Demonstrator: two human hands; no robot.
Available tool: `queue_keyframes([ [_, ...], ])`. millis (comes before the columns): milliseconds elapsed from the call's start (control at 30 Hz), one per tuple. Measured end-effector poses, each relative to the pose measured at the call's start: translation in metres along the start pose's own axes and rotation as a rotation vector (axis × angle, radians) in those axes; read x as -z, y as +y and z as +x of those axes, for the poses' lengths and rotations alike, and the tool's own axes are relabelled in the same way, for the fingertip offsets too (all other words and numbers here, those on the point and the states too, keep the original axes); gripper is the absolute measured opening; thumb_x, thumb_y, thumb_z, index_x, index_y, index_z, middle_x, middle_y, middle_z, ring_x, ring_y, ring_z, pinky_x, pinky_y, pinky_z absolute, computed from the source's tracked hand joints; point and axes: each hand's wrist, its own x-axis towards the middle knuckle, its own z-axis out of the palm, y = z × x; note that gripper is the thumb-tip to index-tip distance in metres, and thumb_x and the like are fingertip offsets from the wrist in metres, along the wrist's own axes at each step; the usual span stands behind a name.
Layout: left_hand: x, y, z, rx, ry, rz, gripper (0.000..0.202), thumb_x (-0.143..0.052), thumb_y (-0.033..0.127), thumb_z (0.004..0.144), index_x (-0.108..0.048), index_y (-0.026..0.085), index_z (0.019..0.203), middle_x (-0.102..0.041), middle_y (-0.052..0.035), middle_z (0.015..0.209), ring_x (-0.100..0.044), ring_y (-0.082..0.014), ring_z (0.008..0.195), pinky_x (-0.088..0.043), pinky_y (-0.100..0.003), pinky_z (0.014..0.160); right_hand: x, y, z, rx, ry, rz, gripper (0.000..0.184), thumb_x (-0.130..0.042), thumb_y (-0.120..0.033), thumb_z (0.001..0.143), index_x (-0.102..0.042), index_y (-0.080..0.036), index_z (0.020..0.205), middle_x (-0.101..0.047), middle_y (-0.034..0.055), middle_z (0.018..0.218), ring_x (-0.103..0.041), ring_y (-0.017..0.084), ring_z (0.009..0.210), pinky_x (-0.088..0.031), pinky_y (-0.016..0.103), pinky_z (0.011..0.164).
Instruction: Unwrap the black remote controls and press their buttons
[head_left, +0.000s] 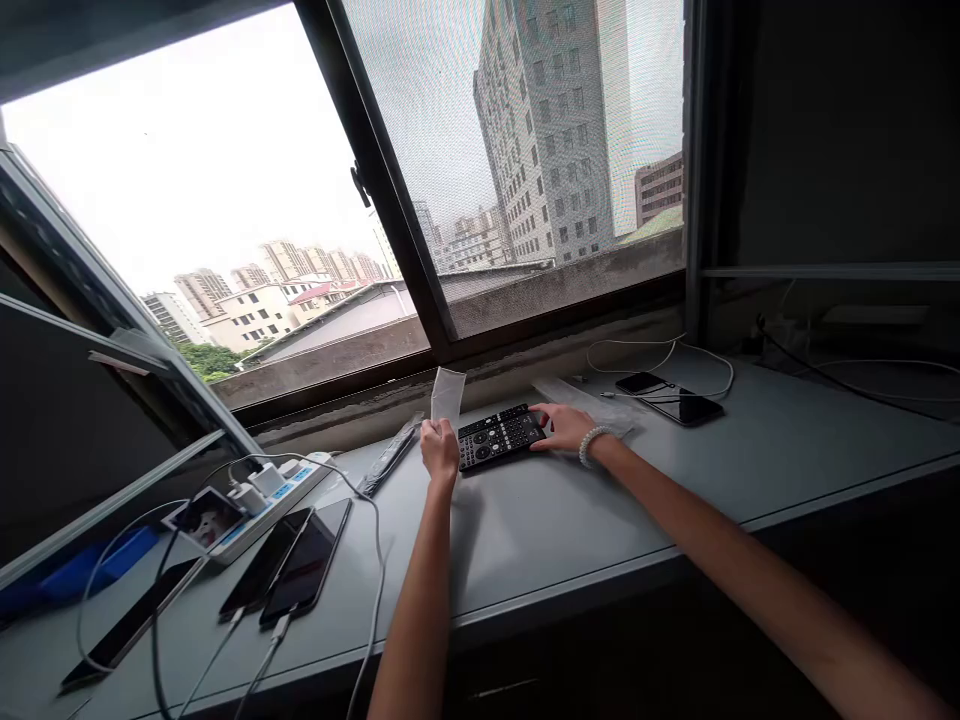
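Note:
My left hand (440, 450) is closed in a fist around a clear plastic sleeve (448, 390), which sticks up above the fingers. Just right of that fist, black remote controls (501, 438), apparently two side by side, lie on the grey desk with their buttons facing up. My right hand (564, 430), with a beaded bracelet at the wrist, grips their right end between thumb and fingers. Behind this hand lies more clear plastic wrapping (619, 415), partly covered by it. A dark remote in a plastic sleeve (390, 460) rests to the left of my left hand.
On the left, a white power strip (274, 500) carries several plugs and chargers. Phones (306, 560) with white cables (379, 560) lie near it. Another dark phone (690, 405) and a white cable (731, 375) are at the right. The window (442, 340) borders the desk's back.

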Motion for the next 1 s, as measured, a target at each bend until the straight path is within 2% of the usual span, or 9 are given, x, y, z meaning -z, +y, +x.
queue_keyframes([
  [133,0.0,0.001,0.0,-0.009,0.002,-0.002,0.019,-0.032,0.034,0.083,-0.04,0.022,0.07,-0.059,-0.0073,0.08,-0.058,-0.0229,0.077,-0.041,-0.031,0.064,0.0,0.001,0.0,0.011,-0.004,0.021,0.07,-0.073,-0.043,0.059,-0.05,-0.023,0.122,-0.063,0.004,0.097,-0.059,0.02,0.079,-0.042,0.029,0.063],
  [300,0.001,0.001,-0.001,-0.003,0.003,-0.009,0.019,-0.031,0.034,0.084,-0.041,0.022,0.073,-0.059,-0.007,0.079,-0.058,-0.0229,0.077,-0.041,-0.031,0.063,-0.002,0.003,0.001,0.01,0.001,0.044,0.072,-0.071,-0.051,0.06,-0.05,-0.022,0.122,-0.062,0.0046,0.099,-0.059,0.02,0.079,-0.042,0.03,0.064],
  [633,-0.001,0.0,-0.001,-0.012,-0.01,-0.011,0.019,-0.032,0.034,0.084,-0.041,0.022,0.072,-0.058,-0.0068,0.079,-0.057,-0.0221,0.075,-0.039,-0.029,0.061,-0.002,0.003,0.002,-0.019,-0.021,0.088,0.068,-0.072,-0.045,0.06,-0.05,-0.021,0.12,-0.063,0.0042,0.098,-0.058,0.019,0.08,-0.042,0.027,0.06],
  [1000,0.002,0.006,-0.004,-0.118,0.014,-0.071,0.031,-0.023,0.037,0.089,-0.042,0.021,0.072,-0.057,-0.0073,0.075,-0.056,-0.0212,0.071,-0.037,-0.029,0.059,-0.006,0.013,0.005,-0.002,0.001,0.075,0.068,-0.071,-0.05,0.059,-0.05,-0.024,0.118,-0.063,0.0035,0.098,-0.06,0.02,0.078,-0.045,0.031,0.063],
])
